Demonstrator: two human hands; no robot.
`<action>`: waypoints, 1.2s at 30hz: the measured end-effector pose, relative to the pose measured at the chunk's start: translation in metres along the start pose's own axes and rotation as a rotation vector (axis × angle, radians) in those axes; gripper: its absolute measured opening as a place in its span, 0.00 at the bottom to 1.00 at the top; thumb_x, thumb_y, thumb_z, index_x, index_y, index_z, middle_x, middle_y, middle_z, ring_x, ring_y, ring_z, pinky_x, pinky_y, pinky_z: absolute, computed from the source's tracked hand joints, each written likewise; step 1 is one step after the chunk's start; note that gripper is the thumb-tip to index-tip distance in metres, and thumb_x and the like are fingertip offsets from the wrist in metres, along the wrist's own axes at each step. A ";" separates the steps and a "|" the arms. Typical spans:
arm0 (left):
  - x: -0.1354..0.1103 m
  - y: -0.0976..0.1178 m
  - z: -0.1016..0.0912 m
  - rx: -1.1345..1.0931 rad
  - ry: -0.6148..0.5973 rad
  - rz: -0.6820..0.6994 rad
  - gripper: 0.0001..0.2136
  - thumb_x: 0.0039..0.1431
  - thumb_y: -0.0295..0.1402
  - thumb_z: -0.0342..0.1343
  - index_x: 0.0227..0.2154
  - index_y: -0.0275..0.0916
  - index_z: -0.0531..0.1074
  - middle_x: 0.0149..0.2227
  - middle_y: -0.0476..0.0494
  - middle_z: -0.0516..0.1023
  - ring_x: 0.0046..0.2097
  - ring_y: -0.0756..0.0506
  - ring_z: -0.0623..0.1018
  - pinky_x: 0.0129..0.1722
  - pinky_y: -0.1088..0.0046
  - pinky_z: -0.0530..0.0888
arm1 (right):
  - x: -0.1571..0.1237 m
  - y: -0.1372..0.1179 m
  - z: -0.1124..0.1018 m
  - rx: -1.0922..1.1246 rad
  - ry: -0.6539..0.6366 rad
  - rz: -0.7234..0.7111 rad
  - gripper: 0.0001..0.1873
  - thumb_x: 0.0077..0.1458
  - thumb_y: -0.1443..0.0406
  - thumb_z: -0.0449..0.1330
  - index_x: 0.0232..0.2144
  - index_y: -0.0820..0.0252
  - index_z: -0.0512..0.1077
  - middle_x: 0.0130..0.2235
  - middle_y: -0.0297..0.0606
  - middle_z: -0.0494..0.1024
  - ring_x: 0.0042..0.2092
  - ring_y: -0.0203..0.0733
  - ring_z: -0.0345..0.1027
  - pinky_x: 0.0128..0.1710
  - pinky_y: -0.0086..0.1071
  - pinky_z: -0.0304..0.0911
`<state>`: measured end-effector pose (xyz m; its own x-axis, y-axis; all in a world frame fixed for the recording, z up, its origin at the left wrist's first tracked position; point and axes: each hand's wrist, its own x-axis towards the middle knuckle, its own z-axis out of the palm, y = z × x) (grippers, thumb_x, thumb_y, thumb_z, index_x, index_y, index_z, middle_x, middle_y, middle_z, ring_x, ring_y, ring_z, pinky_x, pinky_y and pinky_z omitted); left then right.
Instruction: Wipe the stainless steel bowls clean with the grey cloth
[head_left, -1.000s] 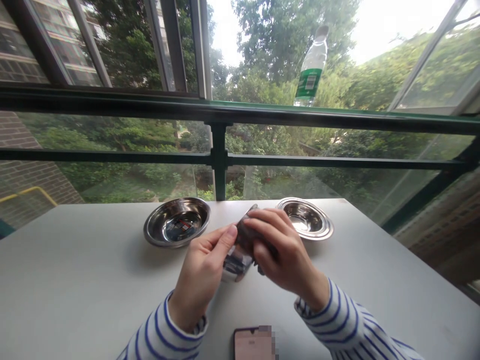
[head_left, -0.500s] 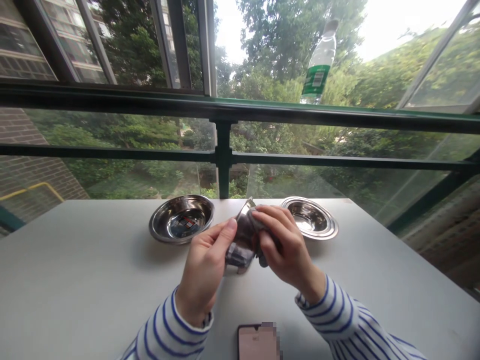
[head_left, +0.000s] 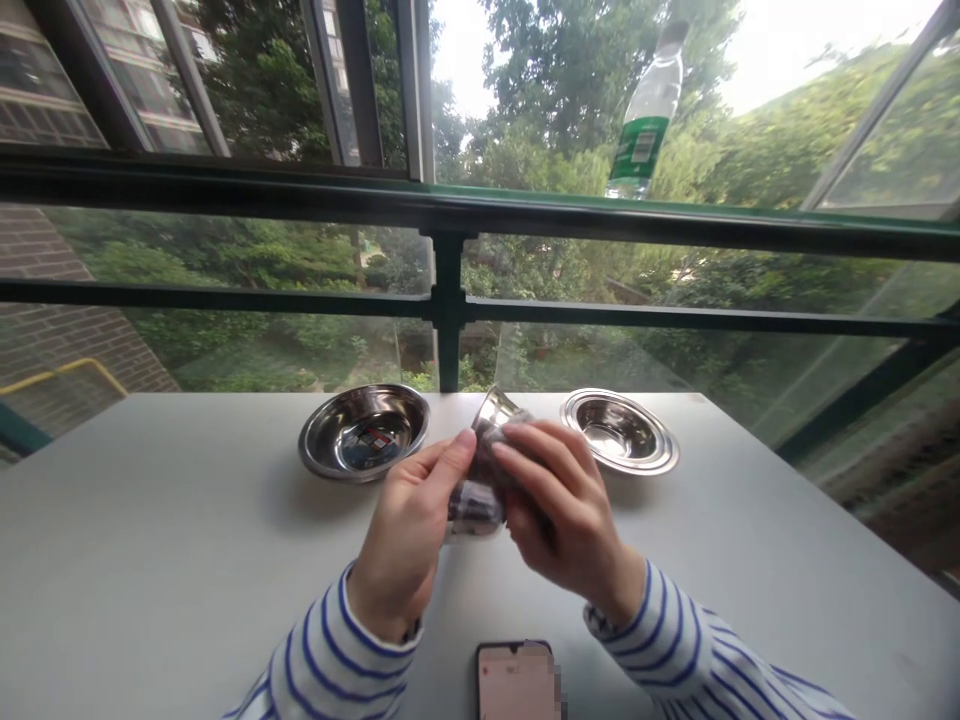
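My left hand (head_left: 409, 525) grips the near left side of a small shiny metal bowl (head_left: 496, 405), thumb on top at the rim. The bowl is tilted on its side above the table. My right hand (head_left: 566, 500) is curled round a dark grey cloth (head_left: 489, 448) and presses it against the bowl. Much of the cloth and of the bowl's far side is hidden behind the fingers.
A wide steel bowl (head_left: 311, 470) with a label inside stands at the back left of the white table (head_left: 187, 560). Nested steel bowls (head_left: 667, 455) stand back right. A phone (head_left: 517, 685) lies in front. A water bottle (head_left: 641, 135) stands on the green railing (head_left: 300, 200).
My right hand has slid the cloth leftward over the bowl, covering more of its upper wall. The bowl has turned slightly in my left hand. The view has shifted a little.
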<state>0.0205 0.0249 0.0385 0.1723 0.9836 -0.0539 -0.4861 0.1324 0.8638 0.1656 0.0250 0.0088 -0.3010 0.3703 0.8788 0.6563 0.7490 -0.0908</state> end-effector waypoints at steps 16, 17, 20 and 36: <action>0.005 0.003 -0.004 -0.042 0.056 0.068 0.07 0.50 0.34 0.60 0.28 0.36 0.76 0.24 0.49 0.77 0.27 0.52 0.75 0.26 0.80 0.70 | 0.000 -0.003 0.001 -0.039 -0.258 -0.154 0.27 0.51 0.69 0.54 0.55 0.64 0.61 0.56 0.47 0.65 0.57 0.55 0.53 0.52 0.51 0.60; 0.005 0.003 -0.003 -0.039 0.059 0.067 0.07 0.50 0.35 0.59 0.28 0.36 0.76 0.24 0.49 0.77 0.26 0.52 0.75 0.26 0.80 0.70 | 0.001 -0.001 0.001 -0.038 -0.258 -0.157 0.26 0.52 0.70 0.53 0.55 0.63 0.61 0.57 0.46 0.65 0.57 0.54 0.53 0.52 0.50 0.60; 0.004 0.005 0.000 -0.002 0.093 0.065 0.10 0.49 0.36 0.60 0.32 0.36 0.77 0.25 0.48 0.78 0.25 0.50 0.75 0.24 0.77 0.71 | 0.003 0.006 0.000 0.002 -0.183 -0.046 0.25 0.55 0.73 0.51 0.56 0.62 0.58 0.55 0.48 0.65 0.57 0.50 0.55 0.53 0.49 0.61; 0.003 0.004 -0.002 -0.037 0.098 0.047 0.07 0.50 0.35 0.59 0.29 0.36 0.76 0.22 0.50 0.75 0.22 0.54 0.72 0.21 0.81 0.68 | 0.004 0.002 -0.003 0.033 -0.040 0.017 0.17 0.53 0.73 0.53 0.47 0.64 0.67 0.51 0.49 0.70 0.53 0.50 0.60 0.50 0.48 0.63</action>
<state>0.0169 0.0289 0.0409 0.0650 0.9959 -0.0635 -0.5232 0.0882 0.8477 0.1681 0.0264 0.0136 -0.3181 0.4041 0.8577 0.6382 0.7602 -0.1215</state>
